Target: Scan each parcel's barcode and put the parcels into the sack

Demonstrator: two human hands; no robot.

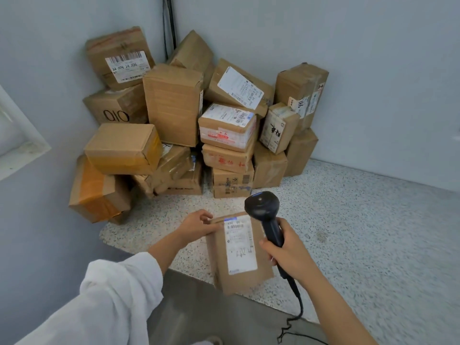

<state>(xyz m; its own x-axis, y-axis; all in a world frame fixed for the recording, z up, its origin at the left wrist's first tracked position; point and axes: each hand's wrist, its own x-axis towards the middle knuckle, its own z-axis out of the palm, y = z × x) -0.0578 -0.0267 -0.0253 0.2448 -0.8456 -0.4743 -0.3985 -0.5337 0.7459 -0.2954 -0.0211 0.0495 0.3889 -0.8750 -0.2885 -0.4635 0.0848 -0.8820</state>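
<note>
Nearest: white sleeve (112, 295) on the left arm, and the scanner's coiled cable (296, 305) dropping below the counter edge. Right hand (290, 250) is wrapped tight round the handle of the black scanner (263, 207), head aimed down twd the parcel.

The parcel (239, 255), a brown taped carton, is at the near edge of the speckled counter (361, 232), btm end past the edge. Can't tell if it rests on the counter or is carried. Its label (240, 242) faces up, barcode at the far end, just beside the scanner head. Left hand (199, 224) grips the far-left corner, fingers curled over the edge.

Handling, my guess: stiff cardboard, smallish, prob. light enough for one hand. Glossy tape may be slick, so hold across edges/corners w/ fingers off the label, not on the taped flats. Card looks a bit creased, so no hard squeezing.

Further back: pile of parcels (174, 108) stacked in the corner against both walls, some tilted, several labels showing, lots left to scan. No sack in view, so can't say where this one goes.
</note>
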